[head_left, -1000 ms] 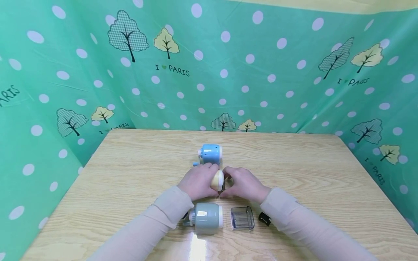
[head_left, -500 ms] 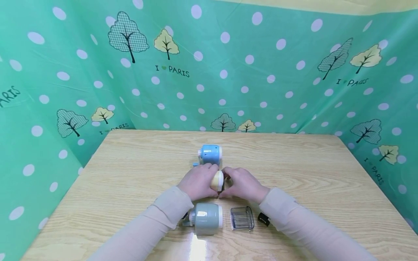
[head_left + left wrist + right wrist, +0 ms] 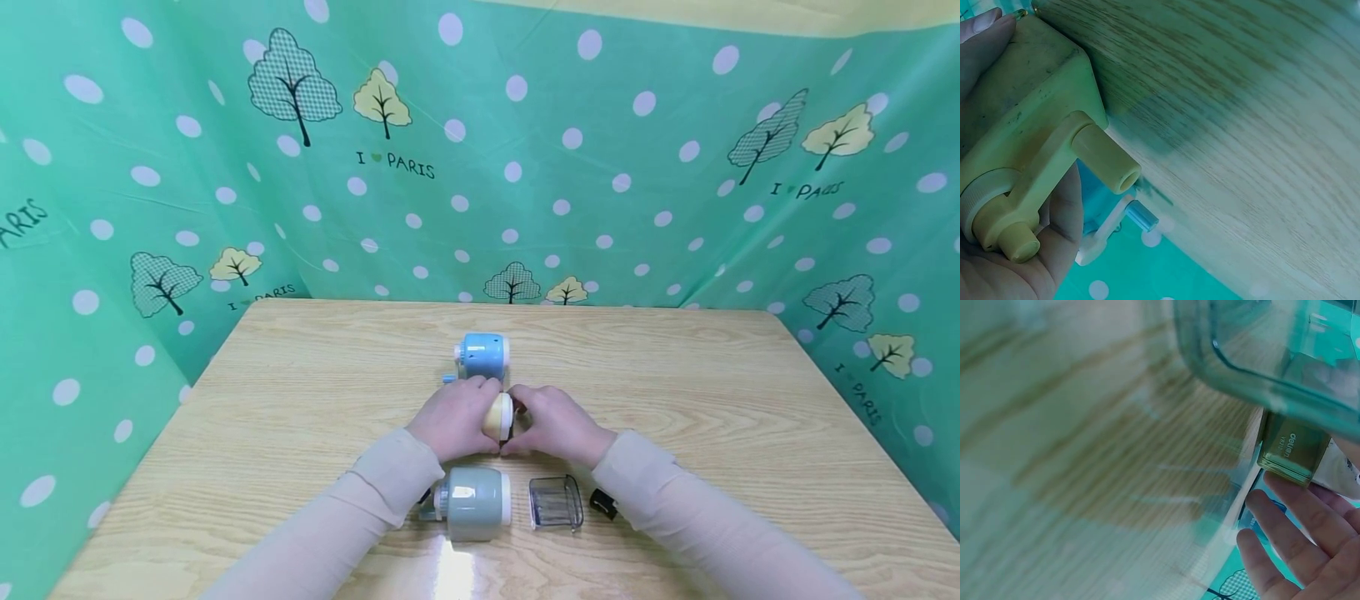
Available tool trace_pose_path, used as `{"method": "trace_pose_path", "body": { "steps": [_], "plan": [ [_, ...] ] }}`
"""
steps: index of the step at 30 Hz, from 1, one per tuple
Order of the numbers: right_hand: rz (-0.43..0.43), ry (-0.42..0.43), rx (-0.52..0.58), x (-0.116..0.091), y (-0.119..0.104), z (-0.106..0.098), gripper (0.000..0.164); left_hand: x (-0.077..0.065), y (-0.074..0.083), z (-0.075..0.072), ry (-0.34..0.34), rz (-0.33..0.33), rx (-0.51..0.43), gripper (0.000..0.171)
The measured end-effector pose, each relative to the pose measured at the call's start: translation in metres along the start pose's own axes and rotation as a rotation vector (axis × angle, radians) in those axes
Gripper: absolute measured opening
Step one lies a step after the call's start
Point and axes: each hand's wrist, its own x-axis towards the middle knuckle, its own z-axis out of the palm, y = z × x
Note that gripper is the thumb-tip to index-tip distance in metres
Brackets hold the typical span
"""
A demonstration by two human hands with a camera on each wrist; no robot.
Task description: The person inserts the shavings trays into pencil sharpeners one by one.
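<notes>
My left hand [image 3: 456, 419] grips a yellow hand-crank pencil sharpener [image 3: 497, 417] at the table's middle, its white-rimmed end facing right. In the left wrist view its crank handle [image 3: 1107, 156] sticks out past my palm. Against that white end, my right hand [image 3: 558, 425] pinches a dark see-through shavings drawer [image 3: 1294, 450] marked "deli" between thumb and fingers. The drawer is mostly hidden behind my fingers in the head view. How far it sits inside the sharpener I cannot tell.
A blue sharpener [image 3: 483, 354] lies just beyond my hands. On the near side is a grey-green sharpener [image 3: 476, 504], with a clear drawer [image 3: 555, 502] to its right, close to my right sleeve [image 3: 645, 479]. A green dotted curtain [image 3: 480, 150] hangs behind the table.
My right hand has shifted very slightly left, toward the yellow sharpener. The left hand keeps its grip, and the other sharpeners stay in place.
</notes>
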Motion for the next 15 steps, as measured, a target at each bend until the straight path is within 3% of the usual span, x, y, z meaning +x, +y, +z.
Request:
{"method": "trace_pose_path", "body": {
  "steps": [15],
  "plan": [
    [-0.032, 0.012, 0.001, -0.0004, -0.0030, -0.0011, 0.060, -0.0004, 0.0006, -0.0005, 0.003, 0.002, 0.010, 0.060]
  ]
}}
